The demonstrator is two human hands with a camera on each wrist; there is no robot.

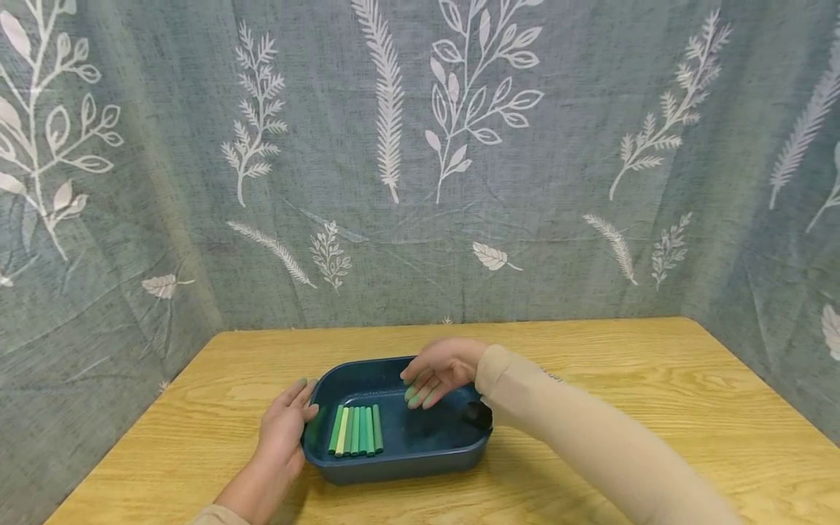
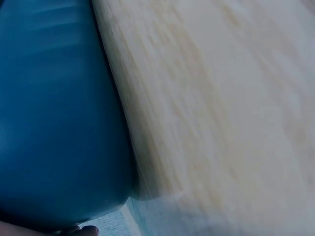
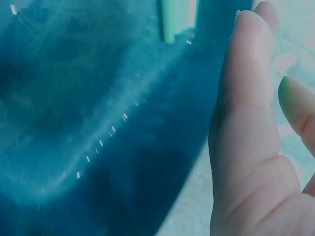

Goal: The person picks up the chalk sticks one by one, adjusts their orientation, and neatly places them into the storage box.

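A dark blue rectangular tub [image 1: 400,464] stands on the table. In its left part lies a row of several chalk-like sticks [image 1: 355,430], mostly green with one pale yellow; the ends of some show in the right wrist view. My left hand [image 1: 284,426] rests against the tub's left side, fingers extended along the outside and thumb at the rim. Above the tub's middle and far side hovers my right hand [image 1: 438,372], its fingers loosely extended with nothing in them. Green marks show on its fingertips, and one green-tipped digit appears in the right wrist view.
The tub stands on a light wooden table [image 1: 630,379]. Behind and at both sides hangs a grey-green curtain [image 1: 420,168] with white leaf prints. A small black object [image 1: 477,415] appears by the right wrist, over the tub's right end.
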